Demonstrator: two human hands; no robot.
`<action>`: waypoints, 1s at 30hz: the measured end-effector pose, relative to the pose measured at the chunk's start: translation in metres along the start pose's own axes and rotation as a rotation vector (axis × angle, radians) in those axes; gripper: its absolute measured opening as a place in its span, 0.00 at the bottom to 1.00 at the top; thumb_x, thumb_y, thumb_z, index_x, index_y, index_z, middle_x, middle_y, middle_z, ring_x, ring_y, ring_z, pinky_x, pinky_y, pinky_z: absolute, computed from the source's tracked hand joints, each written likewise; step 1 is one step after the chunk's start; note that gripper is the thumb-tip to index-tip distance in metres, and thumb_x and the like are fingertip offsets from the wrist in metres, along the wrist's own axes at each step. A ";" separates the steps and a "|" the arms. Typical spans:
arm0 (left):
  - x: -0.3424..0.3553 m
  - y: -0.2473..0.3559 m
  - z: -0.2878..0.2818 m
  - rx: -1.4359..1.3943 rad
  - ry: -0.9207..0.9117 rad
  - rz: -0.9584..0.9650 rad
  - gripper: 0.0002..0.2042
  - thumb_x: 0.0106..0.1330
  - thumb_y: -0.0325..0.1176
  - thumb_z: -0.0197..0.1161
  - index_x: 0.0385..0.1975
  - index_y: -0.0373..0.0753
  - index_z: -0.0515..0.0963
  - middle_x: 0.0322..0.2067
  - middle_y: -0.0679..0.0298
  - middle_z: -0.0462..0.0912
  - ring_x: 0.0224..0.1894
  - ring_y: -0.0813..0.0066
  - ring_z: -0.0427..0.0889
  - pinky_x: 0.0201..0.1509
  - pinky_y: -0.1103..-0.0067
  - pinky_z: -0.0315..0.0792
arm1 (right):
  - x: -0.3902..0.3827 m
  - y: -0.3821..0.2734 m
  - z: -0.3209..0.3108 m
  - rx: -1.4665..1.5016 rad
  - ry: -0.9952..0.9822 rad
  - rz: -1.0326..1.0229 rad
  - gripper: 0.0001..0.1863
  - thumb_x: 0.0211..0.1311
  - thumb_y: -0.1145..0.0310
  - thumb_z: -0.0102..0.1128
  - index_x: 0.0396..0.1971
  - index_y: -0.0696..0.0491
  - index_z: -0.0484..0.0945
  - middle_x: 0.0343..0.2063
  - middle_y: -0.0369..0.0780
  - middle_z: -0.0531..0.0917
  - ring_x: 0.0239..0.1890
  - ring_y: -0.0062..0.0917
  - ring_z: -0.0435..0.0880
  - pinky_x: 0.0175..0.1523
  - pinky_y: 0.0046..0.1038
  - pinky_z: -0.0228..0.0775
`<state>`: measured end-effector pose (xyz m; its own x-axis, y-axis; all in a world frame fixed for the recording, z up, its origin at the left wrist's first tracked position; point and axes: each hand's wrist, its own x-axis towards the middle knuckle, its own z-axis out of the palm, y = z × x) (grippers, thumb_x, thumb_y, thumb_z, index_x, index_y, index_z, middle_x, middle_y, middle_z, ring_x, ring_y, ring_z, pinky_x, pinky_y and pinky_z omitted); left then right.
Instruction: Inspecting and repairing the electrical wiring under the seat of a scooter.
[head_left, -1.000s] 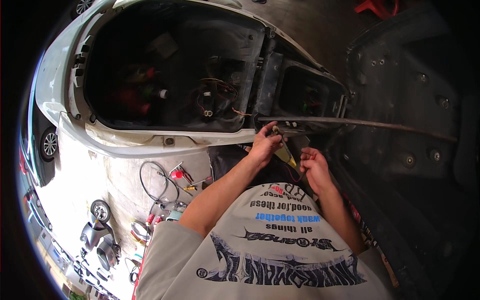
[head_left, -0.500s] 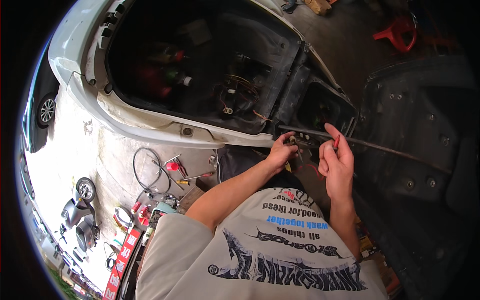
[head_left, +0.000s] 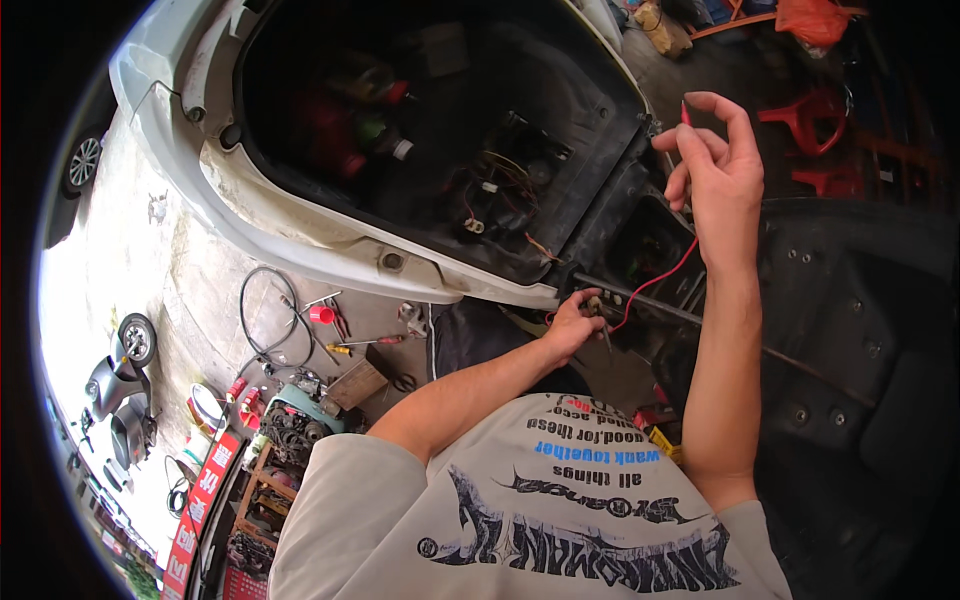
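My right hand (head_left: 722,180) is raised over the far edge of the scooter body, pinching a red test lead by its slim red tip (head_left: 686,113). From this hand a thin red wire (head_left: 662,274) curves down toward my left hand. My left hand (head_left: 575,328) is closed at the near edge of the white scooter body (head_left: 300,258), beside the seat hinge. Its fingers are round a small brass-coloured part (head_left: 596,303) whose kind I cannot make out. A metal rod (head_left: 655,303) runs just beyond it toward the black seat underside (head_left: 850,330).
Loose wires and connectors (head_left: 475,226) lie in the dark storage well, with bottles (head_left: 375,130) farther left. On the floor at left are a black cable loop (head_left: 245,315), screwdrivers (head_left: 380,341) and a greasy engine part (head_left: 295,415). A red plastic stool (head_left: 808,122) stands at far right.
My right hand has swung up and away with the red lead, drawing the red wire out into view. My left hand stays at the hinge. The view has shifted slightly.
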<state>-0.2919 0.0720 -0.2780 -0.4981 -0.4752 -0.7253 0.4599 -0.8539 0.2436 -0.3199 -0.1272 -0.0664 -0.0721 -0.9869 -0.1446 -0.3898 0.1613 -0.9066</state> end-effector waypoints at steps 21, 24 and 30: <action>0.014 -0.005 -0.001 -0.051 0.024 0.019 0.26 0.52 0.17 0.55 0.54 0.35 0.63 0.32 0.60 0.78 0.27 0.76 0.78 0.28 0.82 0.72 | 0.071 0.195 0.065 -0.211 -0.521 0.287 0.13 0.63 0.66 0.50 0.36 0.61 0.78 0.24 0.39 0.81 0.26 0.22 0.82 0.32 0.22 0.73; 0.014 -0.005 -0.002 -0.086 0.028 0.021 0.26 0.52 0.16 0.55 0.55 0.35 0.63 0.31 0.61 0.78 0.26 0.77 0.76 0.28 0.82 0.70 | 0.063 0.217 0.089 -0.240 -0.492 0.358 0.13 0.63 0.67 0.52 0.36 0.63 0.76 0.25 0.40 0.81 0.25 0.23 0.83 0.30 0.23 0.74; 0.013 -0.004 -0.002 -0.083 0.022 0.017 0.26 0.53 0.16 0.55 0.55 0.35 0.64 0.30 0.63 0.76 0.28 0.78 0.77 0.29 0.82 0.71 | 0.064 0.252 0.110 -0.260 -0.381 0.445 0.15 0.63 0.64 0.54 0.36 0.63 0.76 0.27 0.43 0.82 0.28 0.26 0.84 0.28 0.25 0.75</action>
<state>-0.2993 0.0693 -0.2897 -0.4742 -0.4839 -0.7355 0.5278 -0.8249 0.2025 -0.3220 -0.1503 -0.3480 0.0344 -0.7513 -0.6591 -0.6115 0.5058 -0.6084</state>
